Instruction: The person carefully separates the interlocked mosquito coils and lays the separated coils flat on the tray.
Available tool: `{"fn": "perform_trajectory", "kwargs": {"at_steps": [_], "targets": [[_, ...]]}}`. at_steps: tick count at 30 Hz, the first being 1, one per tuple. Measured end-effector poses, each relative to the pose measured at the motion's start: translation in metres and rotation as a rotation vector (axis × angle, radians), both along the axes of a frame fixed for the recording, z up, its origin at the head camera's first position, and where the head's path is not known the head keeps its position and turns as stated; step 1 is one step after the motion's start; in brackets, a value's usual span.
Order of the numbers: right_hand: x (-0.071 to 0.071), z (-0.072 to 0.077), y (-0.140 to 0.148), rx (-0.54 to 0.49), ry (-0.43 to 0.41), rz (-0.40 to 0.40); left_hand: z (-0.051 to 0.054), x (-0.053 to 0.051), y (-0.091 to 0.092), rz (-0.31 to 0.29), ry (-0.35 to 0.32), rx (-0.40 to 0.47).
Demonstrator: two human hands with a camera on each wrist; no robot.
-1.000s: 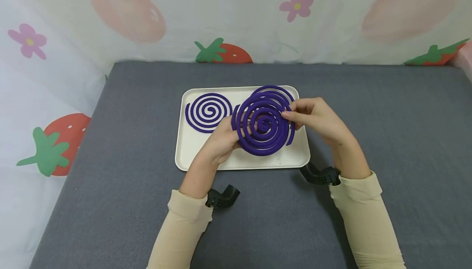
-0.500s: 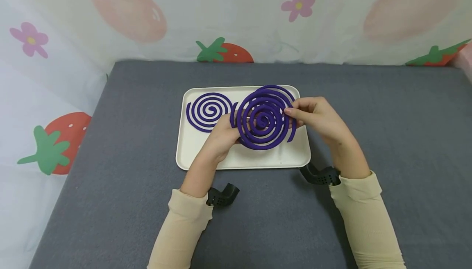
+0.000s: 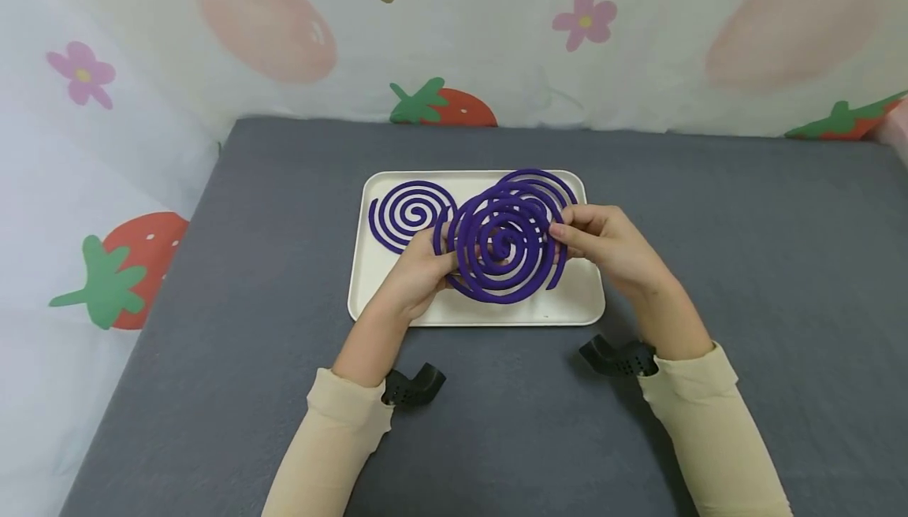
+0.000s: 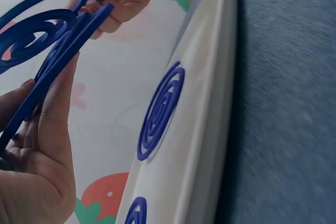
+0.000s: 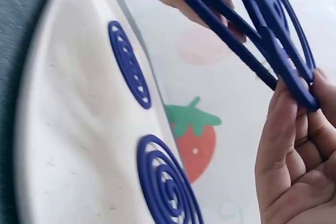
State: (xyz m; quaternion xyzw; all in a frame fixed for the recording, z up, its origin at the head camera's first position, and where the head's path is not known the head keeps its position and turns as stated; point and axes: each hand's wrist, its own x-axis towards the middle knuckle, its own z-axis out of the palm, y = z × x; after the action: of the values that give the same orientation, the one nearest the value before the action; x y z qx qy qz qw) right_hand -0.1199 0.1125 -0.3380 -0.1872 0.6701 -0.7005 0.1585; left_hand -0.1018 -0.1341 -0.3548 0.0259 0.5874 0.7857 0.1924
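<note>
A pair of purple mosquito coils [image 3: 503,246] is held above the tray, one overlapping the other and slightly offset. My left hand [image 3: 414,273] grips the left side of the pair, thumb in front. At the right edge, my right hand [image 3: 606,245] pinches the coils between thumb and fingers. Seen edge-on in the left wrist view, the held coils [image 4: 79,38] spread apart at an angle and still touch. Two more coils lie flat on the white tray [image 3: 525,316]: a left coil [image 3: 417,217] and a right coil [image 3: 532,172], partly hidden behind the held pair.
The tray rests on a grey cloth-covered table [image 3: 248,280]. Behind and to the left hangs a white curtain [image 3: 298,99] printed with strawberries and flowers. A black wrist camera mount [image 3: 414,385] sits at the left wrist, another mount [image 3: 619,358] at the right.
My left hand has shifted left relative to the tray, and the rear held coil shows farther out to the left of the front one. The head view has shifted slightly. Both hands keep their grip.
</note>
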Motion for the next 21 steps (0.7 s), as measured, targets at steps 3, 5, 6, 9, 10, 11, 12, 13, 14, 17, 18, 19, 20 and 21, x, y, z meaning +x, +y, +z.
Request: {"fn": "perform_trajectory", "kwargs": {"at_steps": [3, 5, 6, 9, 10, 11, 12, 13, 14, 17, 18, 19, 20, 21], "targets": [[0.003, -0.003, 0.001, -0.071, -0.022, 0.015, -0.003, 0.002, -0.002, -0.009, 0.010, -0.022], [0.006, -0.004, 0.002, -0.116, -0.024, 0.021, -0.005, 0.003, -0.004, -0.010, 0.008, -0.043], [0.007, -0.005, 0.003, -0.132, -0.024, 0.024, -0.006, 0.005, -0.005, -0.010, 0.007, -0.057], [0.010, -0.006, 0.010, -0.109, -0.030, 0.006, -0.011, 0.009, -0.012, -0.026, 0.011, -0.099], [0.011, -0.006, 0.013, -0.084, -0.040, -0.009, -0.013, 0.011, -0.016, -0.032, 0.013, -0.112], [0.013, -0.007, 0.017, -0.051, -0.053, -0.027, -0.014, 0.013, -0.020, -0.034, 0.012, -0.123], [0.014, -0.008, 0.021, -0.019, -0.070, -0.046, -0.016, 0.016, -0.024, -0.036, 0.011, -0.138], [0.016, -0.010, 0.026, 0.013, -0.089, -0.067, -0.017, 0.018, -0.028, -0.036, 0.007, -0.150], [0.018, -0.012, 0.030, 0.040, -0.107, -0.088, -0.019, 0.020, -0.033, -0.032, -0.001, -0.159], [0.023, -0.019, 0.042, 0.110, -0.142, -0.121, -0.023, 0.025, -0.045, -0.020, -0.030, -0.169], [0.024, -0.021, 0.046, 0.128, -0.151, -0.121, -0.025, 0.027, -0.048, -0.019, -0.040, -0.173], [0.025, -0.023, 0.049, 0.147, -0.154, -0.116, -0.026, 0.028, -0.051, -0.021, -0.049, -0.174], [0.027, -0.025, 0.052, 0.166, -0.155, -0.110, -0.027, 0.029, -0.053, -0.024, -0.056, -0.177], [0.028, -0.027, 0.054, 0.188, -0.156, -0.100, -0.028, 0.029, -0.055, -0.028, -0.062, -0.184]]}}
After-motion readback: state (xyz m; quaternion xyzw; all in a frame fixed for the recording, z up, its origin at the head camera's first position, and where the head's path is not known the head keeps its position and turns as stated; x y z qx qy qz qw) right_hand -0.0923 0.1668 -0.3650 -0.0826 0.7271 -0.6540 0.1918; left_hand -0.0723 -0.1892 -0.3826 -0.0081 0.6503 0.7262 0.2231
